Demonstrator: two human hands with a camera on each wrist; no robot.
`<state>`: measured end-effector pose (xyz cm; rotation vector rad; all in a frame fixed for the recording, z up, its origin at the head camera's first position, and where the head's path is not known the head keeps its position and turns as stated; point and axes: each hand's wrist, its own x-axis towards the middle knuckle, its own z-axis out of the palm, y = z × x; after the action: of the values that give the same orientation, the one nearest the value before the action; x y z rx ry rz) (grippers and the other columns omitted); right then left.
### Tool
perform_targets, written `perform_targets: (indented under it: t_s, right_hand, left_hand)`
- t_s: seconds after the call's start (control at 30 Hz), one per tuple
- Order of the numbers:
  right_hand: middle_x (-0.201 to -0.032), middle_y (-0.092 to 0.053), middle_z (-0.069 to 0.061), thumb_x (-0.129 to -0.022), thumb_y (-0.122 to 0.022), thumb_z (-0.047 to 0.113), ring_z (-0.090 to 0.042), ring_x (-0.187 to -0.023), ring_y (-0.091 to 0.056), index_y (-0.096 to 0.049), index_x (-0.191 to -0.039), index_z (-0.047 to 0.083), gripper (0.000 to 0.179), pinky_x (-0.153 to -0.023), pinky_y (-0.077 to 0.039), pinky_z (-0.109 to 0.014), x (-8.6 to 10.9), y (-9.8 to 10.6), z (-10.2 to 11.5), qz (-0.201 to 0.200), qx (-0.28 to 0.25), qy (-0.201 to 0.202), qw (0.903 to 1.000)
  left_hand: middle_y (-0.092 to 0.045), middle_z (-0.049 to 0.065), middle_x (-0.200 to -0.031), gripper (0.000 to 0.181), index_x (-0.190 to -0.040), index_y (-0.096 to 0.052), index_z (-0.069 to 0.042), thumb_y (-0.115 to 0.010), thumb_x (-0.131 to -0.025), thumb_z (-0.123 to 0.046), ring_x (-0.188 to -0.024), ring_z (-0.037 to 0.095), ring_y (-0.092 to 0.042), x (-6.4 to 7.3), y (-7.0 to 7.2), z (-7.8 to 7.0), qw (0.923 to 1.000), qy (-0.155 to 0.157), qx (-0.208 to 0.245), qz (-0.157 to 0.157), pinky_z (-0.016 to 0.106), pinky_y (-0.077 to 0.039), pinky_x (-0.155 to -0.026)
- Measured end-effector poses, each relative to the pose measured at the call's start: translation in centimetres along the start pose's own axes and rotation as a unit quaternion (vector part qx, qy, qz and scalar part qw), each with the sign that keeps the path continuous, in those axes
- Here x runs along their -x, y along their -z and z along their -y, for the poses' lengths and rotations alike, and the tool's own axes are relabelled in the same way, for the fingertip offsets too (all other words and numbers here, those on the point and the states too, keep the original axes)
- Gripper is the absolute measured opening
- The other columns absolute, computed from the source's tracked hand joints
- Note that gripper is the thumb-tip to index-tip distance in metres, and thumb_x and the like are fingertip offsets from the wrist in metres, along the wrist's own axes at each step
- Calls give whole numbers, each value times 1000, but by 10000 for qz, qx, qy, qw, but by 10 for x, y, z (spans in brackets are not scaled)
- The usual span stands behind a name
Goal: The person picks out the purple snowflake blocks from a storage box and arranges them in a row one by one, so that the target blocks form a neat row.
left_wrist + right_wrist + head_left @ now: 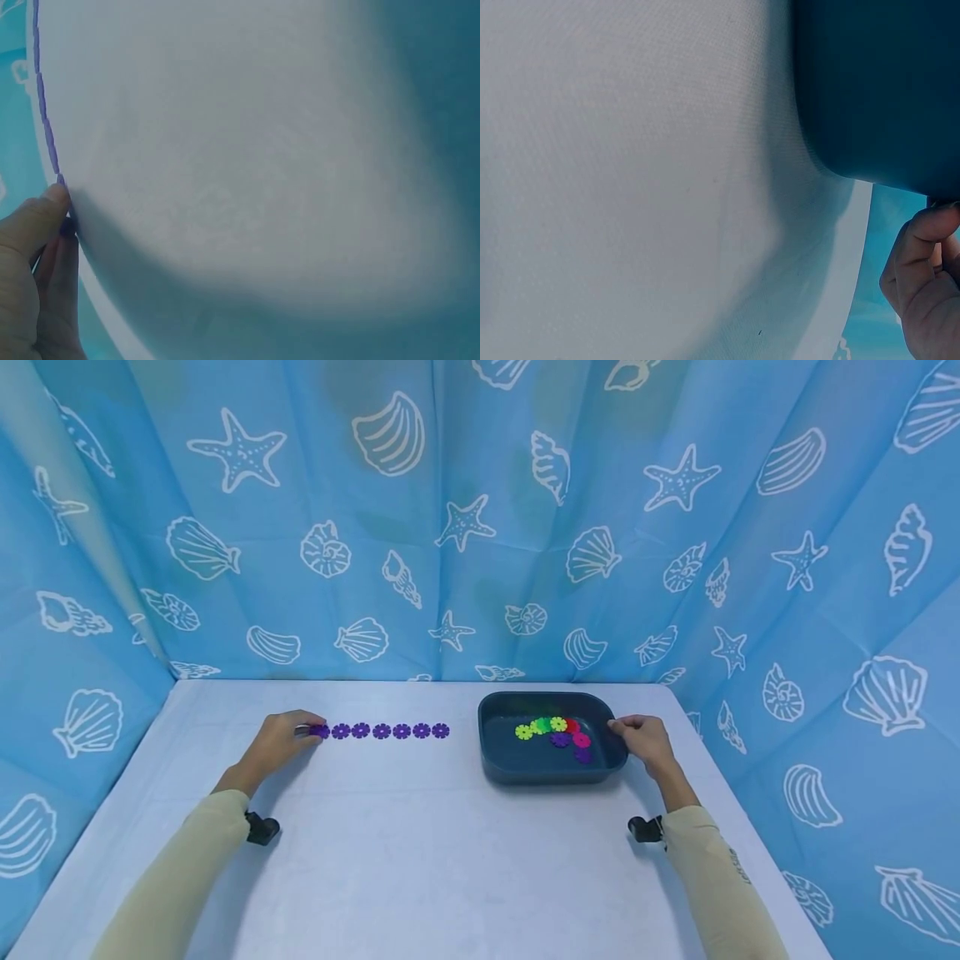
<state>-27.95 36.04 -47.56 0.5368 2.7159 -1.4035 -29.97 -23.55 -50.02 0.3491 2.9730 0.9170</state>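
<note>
A row of several purple snowflake discs (382, 731) with notched edges lies on the table, running left to right. At its left end my left hand (279, 742) pinches a purple disc (320, 731) between thumb and fingers. In the left wrist view, the thumb of this hand (41, 255) is against the end of the purple line (49, 142). On the right stands a dark blue-grey plastic basin (498, 764), holding yellow, green, red, pink and purple discs. My right hand (645, 739) grips its right rim; the right wrist view shows curled fingers (922, 247) at the basin's edge.
The white-covered table (450, 868) reaches back to a blue curtain (450, 577) printed with white shells and starfish, which also hangs along both sides. A small black device (262, 829) is strapped to each sleeved wrist.
</note>
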Motion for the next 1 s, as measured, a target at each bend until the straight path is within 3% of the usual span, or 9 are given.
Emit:
perform_targets:
  t_s: [0.23,0.67,0.8,1.0]
  right_hand:
    - [-124,-57,-27,-100,-55,29,-38,-112,-54,-57,-125,-7,44,-100,-45,-49,0,1,0,3,-57,138,9999]
    - [-123,-58,-26,-100,-55,31,-35,-109,-55,-58,-124,-7,45,-98,-47,-47,0,1,-2,-46,-50,113,9999]
    - [-124,-57,-26,-99,-56,31,-36,-109,-55,-57,-124,-7,46,-97,-47,-47,0,1,-2,-23,-68,114,9999]
    - [-123,-58,-25,-99,-56,30,-35,-107,-55,-58,-124,-7,45,-96,-48,-46,-2,0,-3,-61,-78,116,9999]
  left_hand:
    - [-62,21,-125,37,-124,-64,-1,-71,-89,-8,-123,41,-51,-3,-3,2,9998,6,-185,31,56,-39,-103]
    - [-59,21,-129,40,-127,-63,-3,-72,-89,-14,-125,42,-49,-5,-2,0,9998,150,-57,104,56,-38,-104]
    - [-58,20,-132,38,-127,-63,-5,-70,-91,-15,-123,41,-52,-12,-4,-22,9998,-71,139,-94,54,-43,-100]
    - [-62,14,-129,36,-126,-65,-7,-69,-92,-16,-121,34,-56,-34,-21,-84,9950,-948,152,-258,49,-46,-99]
